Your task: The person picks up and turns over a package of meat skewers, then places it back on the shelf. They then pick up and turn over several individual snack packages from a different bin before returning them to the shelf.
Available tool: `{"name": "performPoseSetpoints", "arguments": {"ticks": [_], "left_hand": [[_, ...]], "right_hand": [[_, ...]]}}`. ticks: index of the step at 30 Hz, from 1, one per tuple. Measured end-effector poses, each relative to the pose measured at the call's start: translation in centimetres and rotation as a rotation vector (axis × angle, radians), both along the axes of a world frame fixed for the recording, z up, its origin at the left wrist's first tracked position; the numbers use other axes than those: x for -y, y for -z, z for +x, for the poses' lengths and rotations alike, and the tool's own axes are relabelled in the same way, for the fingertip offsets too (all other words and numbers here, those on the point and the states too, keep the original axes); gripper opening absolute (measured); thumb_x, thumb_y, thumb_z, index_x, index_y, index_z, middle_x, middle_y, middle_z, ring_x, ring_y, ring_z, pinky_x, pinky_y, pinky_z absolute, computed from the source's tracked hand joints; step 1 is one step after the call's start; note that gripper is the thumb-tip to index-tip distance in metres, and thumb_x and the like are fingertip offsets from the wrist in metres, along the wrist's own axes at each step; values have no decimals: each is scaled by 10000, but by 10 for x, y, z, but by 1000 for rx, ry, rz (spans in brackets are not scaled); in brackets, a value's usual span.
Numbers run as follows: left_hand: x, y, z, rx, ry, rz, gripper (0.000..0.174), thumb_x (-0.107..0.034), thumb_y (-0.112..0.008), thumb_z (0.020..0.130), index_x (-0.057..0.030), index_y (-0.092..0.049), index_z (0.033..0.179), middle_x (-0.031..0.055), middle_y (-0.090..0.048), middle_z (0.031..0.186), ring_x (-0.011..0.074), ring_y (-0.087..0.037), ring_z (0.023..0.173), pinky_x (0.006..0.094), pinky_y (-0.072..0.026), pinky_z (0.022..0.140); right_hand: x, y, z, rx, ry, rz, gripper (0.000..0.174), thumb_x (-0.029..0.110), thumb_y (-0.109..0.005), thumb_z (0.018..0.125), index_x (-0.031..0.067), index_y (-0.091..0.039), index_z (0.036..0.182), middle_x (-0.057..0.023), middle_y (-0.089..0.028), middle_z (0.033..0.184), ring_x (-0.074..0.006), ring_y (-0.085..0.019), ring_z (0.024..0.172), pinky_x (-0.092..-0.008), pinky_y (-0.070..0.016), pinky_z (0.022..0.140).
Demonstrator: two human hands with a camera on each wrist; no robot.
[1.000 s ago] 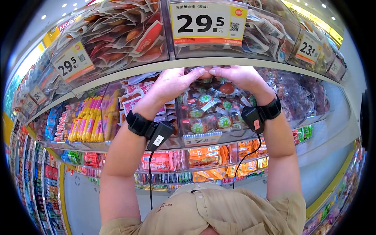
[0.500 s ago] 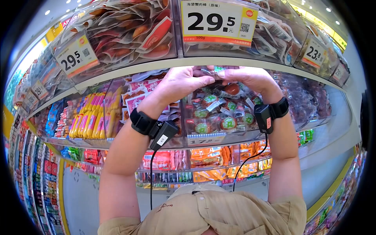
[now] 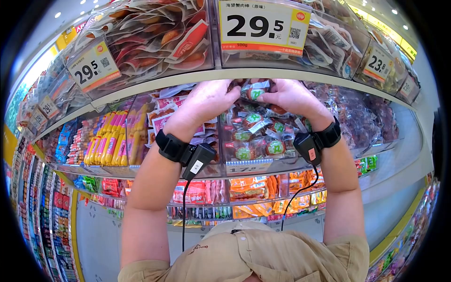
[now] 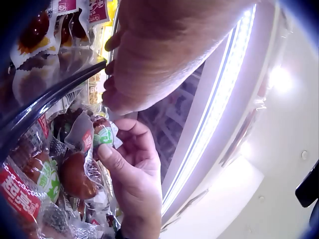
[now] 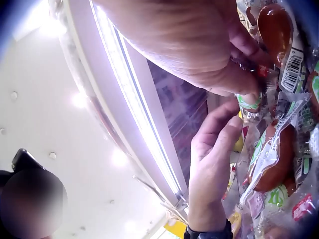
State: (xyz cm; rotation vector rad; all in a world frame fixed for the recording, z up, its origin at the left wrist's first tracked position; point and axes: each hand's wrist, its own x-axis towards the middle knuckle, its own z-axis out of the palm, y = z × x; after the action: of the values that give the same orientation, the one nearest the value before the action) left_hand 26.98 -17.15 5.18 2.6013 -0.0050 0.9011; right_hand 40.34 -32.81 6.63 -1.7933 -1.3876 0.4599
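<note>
Right hand [image 3: 292,96] is pinching green-label packet [image 3: 256,92] at top of bin [image 3: 225,160], under upper shelf [image 3: 141,89] edge; left hand [image 3: 206,101] fingers touching it, grip unclear; withdrawing is calling for shelf clearance

This is looking like a supermarket snack aisle: curved shelves [image 3: 155,84] are carrying clear bins [image 3: 141,42] heaped with sealed snack packets [image 3: 249,141]. A large price card [image 3: 264,27] reading 29.5 is hanging at twelve o'clock, a second card [image 3: 93,68] at ten o'clock and a 23.8 card [image 3: 377,62] at two o'clock. More stocked shelving [image 3: 51,221] is running off at eight o'clock.
</note>
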Motion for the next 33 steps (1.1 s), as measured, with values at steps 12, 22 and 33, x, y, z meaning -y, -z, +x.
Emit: {"name": "performPoseSetpoints", "arguments": {"ticks": [12,22,33], "left_hand": [[-4,-10,-5,-421,-151,79,268,-187,-481,760,-7,-598,920,208,-620,882,380,-574,846,429,-446,739],[-1,-12,-9,-407,-139,5,228,-210,-522,758,-23,-599,861,182,-616,811,348,-589,771,391,-458,684],[-1,-11,-7,-427,-66,50,199,-189,-598,700,-26,-596,812,165,-607,779,339,-578,756,388,-453,671]], "right_hand": [[-3,8,4,344,-225,117,289,-10,-613,746,26,-557,1028,-81,-600,885,-178,-555,802,-291,-456,729],[-4,11,7,522,-348,157,295,-15,-575,761,39,-589,1051,-122,-572,987,-274,-554,977,-352,-439,859],[0,7,7,398,-330,106,250,-4,-561,793,30,-558,1041,-114,-618,921,-242,-608,850,-336,-472,760]]}}
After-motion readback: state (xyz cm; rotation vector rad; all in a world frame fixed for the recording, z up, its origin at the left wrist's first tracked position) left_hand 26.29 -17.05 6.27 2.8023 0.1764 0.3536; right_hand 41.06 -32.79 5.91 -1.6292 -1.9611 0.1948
